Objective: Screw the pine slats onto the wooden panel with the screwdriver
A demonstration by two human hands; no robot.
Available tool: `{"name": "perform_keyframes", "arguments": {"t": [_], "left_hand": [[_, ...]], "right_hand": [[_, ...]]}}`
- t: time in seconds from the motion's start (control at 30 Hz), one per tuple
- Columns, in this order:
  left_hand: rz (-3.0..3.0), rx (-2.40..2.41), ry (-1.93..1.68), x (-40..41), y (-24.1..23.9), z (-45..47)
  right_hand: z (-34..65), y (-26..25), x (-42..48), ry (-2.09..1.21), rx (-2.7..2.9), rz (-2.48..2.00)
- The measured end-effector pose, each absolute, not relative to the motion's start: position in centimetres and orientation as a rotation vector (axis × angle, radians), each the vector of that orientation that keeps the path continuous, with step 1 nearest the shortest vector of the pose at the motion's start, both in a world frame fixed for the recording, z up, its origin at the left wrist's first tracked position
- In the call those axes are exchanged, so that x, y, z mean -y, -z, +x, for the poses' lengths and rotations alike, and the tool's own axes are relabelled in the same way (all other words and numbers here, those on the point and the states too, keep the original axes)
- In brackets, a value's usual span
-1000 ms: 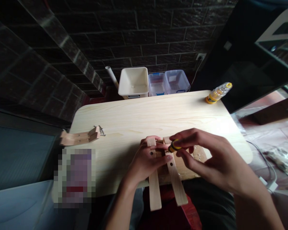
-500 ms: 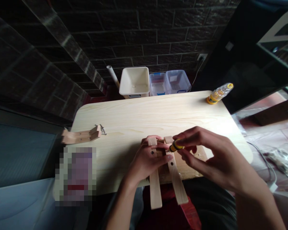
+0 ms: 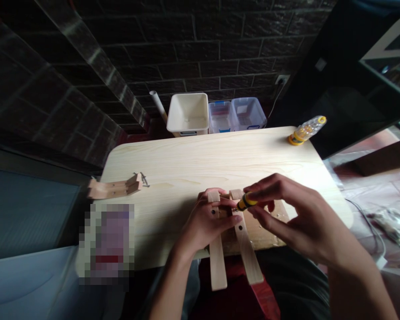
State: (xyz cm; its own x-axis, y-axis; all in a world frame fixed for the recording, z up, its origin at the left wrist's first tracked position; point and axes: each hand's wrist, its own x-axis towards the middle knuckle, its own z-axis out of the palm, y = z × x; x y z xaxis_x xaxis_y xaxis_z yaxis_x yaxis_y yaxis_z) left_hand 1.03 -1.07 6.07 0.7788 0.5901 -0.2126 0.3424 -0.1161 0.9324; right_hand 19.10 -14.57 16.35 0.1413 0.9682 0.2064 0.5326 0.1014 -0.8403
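Observation:
Near the table's front edge lies a wooden frame [image 3: 218,266] with two long curved slats, each showing a dark hole. My left hand [image 3: 205,222] is closed around the frame, its fingers reaching across between the slats and its thumb on the right one [image 3: 248,258]. Between thumb and fingertips, my right hand [image 3: 286,213] pinches a short yellow and black screwdriver [image 3: 246,201]. The tool is tilted, its tip down at a small metal screw [image 3: 235,210] in the right slat. Beneath the frame's right side sits a brown board [image 3: 266,229], partly hidden by my right hand.
On the table [image 3: 186,155], a curved wooden piece [image 3: 115,189] lies at left beside several loose screws [image 3: 145,179]. A clear bottle-shaped case with yellow ends [image 3: 306,130] stands at the far right corner. Behind the table are a white bin [image 3: 187,111] and clear plastic boxes [image 3: 248,113].
The whole view has shifted slightly. My left hand keeps its hold on the frame, and the screwdriver stays at the screw with only a slight change in my right fingers.

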Motion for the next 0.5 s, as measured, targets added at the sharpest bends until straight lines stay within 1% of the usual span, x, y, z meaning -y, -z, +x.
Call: {"name": "perform_keyframes", "arguments": {"t": [0.13,0.3,0.4,0.5], "left_hand": [[1.754,-0.745,-0.263,1.1,-6.4,1.1],[1.828,-0.751,-0.275,1.0,-6.6,1.2],[1.893,-0.795,-0.303,1.2,-6.1,1.2],[1.920,-0.777,-0.356,1.3,-5.3,1.2]], "right_hand": [[19.1,-16.7,14.8,-0.611,1.576,-1.579],[18.9,-18.3,14.9,-0.596,1.781,-1.617],[18.8,-19.5,13.9,-0.481,2.002,-1.711],[18.8,-20.6,12.6,-0.321,2.353,-1.738]]}}
